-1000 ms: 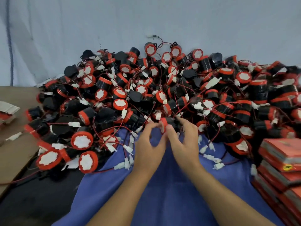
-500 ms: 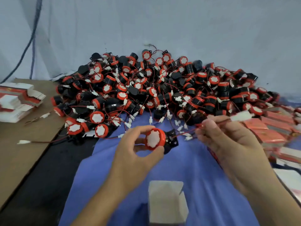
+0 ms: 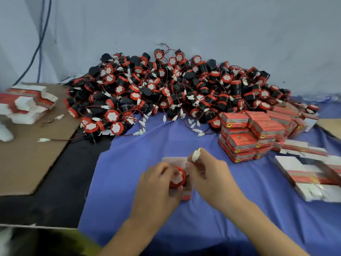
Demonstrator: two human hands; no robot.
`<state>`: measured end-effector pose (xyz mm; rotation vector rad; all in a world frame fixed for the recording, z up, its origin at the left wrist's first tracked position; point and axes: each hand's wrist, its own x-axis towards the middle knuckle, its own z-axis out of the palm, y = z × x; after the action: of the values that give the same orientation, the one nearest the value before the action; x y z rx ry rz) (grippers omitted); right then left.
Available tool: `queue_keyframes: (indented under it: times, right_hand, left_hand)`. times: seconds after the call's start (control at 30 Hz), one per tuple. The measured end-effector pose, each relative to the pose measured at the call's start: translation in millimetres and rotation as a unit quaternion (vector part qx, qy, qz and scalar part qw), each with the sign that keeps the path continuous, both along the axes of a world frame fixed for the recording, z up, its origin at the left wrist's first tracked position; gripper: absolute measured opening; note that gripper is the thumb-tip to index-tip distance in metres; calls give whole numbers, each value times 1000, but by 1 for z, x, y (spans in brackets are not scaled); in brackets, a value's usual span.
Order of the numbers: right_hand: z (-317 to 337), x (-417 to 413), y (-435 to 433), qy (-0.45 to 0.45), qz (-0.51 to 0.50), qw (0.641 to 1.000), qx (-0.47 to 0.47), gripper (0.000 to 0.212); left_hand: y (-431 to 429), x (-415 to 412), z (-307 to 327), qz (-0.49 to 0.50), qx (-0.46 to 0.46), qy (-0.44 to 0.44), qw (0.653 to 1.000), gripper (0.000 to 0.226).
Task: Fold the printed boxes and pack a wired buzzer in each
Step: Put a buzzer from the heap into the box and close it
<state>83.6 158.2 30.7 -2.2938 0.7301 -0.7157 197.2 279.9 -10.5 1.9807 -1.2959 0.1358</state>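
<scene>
- Left hand point(image 3: 158, 183): fingers curled round 1 buzzer point(image 3: 178, 177), red rim and white face turned up. It is held at the mouth of the open box point(image 3: 173, 160). Motion blur, so I cannot tell how far in it sits.
- Right hand point(image 3: 208, 175): close beside the left. Thumb and fingertips pinch the white connector point(image 3: 195, 155), which pokes up above the knuckles.
- The box stands on the blue cloth point(image 3: 138, 209), white flap raised behind the hands, red print showing below them.
- Far side of the cloth: buzzer pile point(image 3: 175, 89), black bodies, red rims, red wires and white plugs, heaped against the pale wall point(image 3: 203, 24).
- Right of the hands: folded boxes point(image 3: 247, 137), red, stacked in rows, touching the pile's edge.
- Further right: flat box blanks point(image 3: 304, 174), fanned out.
- Left: brown cardboard sheet point(image 3: 27, 163) bearing a second heap of blanks point(image 3: 27, 102).
- Dark cables point(image 3: 41, 34) run down the wall, upper left.
</scene>
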Motion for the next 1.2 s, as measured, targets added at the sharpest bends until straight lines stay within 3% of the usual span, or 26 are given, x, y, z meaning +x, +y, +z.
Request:
queue_keyframes:
  times: [0.1, 0.3, 0.53, 0.67, 0.8, 0.97, 1.07, 1.13, 1.2]
  right_hand:
    - [-10, 1, -1, 79, 13, 994, -77, 18]
    - [-9, 12, 1, 183, 39, 972, -139, 12]
    - [0, 36, 6, 164, 15, 981, -98, 12]
    - [-1, 40, 6, 118, -18, 993, -22, 15]
    - [-5, 50, 8, 177, -22, 982, -60, 23]
    - [-18, 60, 15, 193, 53, 977, -76, 15]
    - [-31, 57, 14, 224, 77, 966, -101, 13]
    - [-37, 53, 12, 220, 83, 966, -103, 21]
    - [-38, 51, 10, 220, 89, 967, -91, 26]
  left_hand:
    - [-1, 2, -20, 20, 31, -115, 993, 18]
    - [2, -4, -44, 53, 66, -193, 977, 17]
    - [6, -5, -45, 82, 167, -169, 968, 60]
    - [8, -4, -46, 76, 158, -153, 972, 76]
    - [8, -5, -44, 52, 145, -124, 980, 72]
    - [12, 3, -54, -5, 74, -106, 992, 37]
    - [17, 9, -63, -63, 137, -116, 982, 37]
    - [19, 13, -70, -39, 71, 11, 997, 48]
    - [11, 12, -71, -28, 19, 8, 999, 69]
